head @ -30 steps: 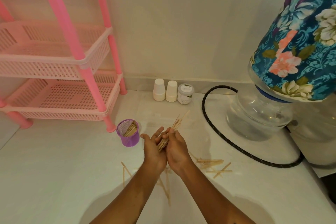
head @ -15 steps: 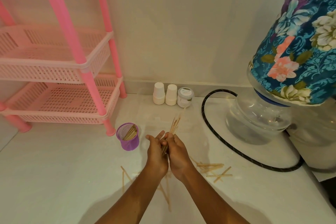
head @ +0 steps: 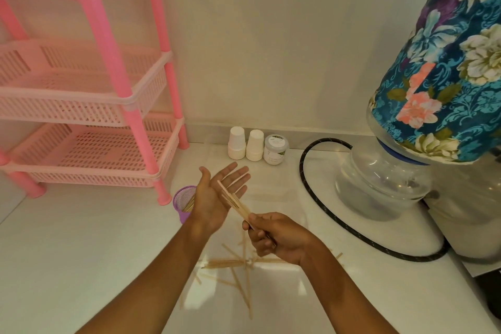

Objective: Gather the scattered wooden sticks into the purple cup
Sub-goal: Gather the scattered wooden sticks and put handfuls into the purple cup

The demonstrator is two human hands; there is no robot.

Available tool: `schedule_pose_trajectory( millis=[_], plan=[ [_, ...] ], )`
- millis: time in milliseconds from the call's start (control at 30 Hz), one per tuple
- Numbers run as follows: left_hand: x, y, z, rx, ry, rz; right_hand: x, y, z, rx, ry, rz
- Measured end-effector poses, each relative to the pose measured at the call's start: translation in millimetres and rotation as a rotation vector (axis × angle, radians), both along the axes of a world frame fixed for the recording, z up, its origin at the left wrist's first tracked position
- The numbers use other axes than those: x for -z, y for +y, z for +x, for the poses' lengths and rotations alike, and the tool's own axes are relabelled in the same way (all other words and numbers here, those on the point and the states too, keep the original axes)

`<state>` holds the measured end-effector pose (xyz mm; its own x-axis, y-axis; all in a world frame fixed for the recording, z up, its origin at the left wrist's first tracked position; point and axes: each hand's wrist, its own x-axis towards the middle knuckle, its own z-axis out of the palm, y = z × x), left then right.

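Sticks [head: 235, 203] sit bunched in the right hand [head: 279, 236], ends against the flat, spread left hand [head: 217, 198], likely to even them before the purple cup [head: 181, 202] just beside; more sticks litter the bench [head: 81, 252]

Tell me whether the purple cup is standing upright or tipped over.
Upright. The purple cup stands on the counter with its open mouth facing up and wooden sticks inside; the open left hand hides its right side.

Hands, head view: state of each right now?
Left hand: open, palm up, fingers straight; the bundle of wooden sticks lies across it.
Right hand: closed, gripping the bundle's near end.
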<state>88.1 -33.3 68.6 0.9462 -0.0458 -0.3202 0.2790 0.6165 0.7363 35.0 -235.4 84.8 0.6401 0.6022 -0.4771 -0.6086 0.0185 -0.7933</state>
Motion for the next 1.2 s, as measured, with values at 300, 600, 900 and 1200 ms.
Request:
schedule_pose_trajectory(
  millis=[300, 600, 900, 1200],
  plan=[
    [-6, 11, -1, 0.181, -0.077, 0.164, 2, -9, 2, -0.049, 0.049, -0.014],
    [-15, 2, -9, 0.356, -0.103, 0.353, 1, -9, 6, -0.039, 0.083, 0.001],
    [-19, -5, -20, 0.429, -0.089, 0.447, 0, -8, 6, -0.020, 0.099, -0.034],
    [-15, -21, -28, 0.435, -0.072, 0.595, -1, -5, 8, -0.067, 0.087, -0.014]
  ],
)
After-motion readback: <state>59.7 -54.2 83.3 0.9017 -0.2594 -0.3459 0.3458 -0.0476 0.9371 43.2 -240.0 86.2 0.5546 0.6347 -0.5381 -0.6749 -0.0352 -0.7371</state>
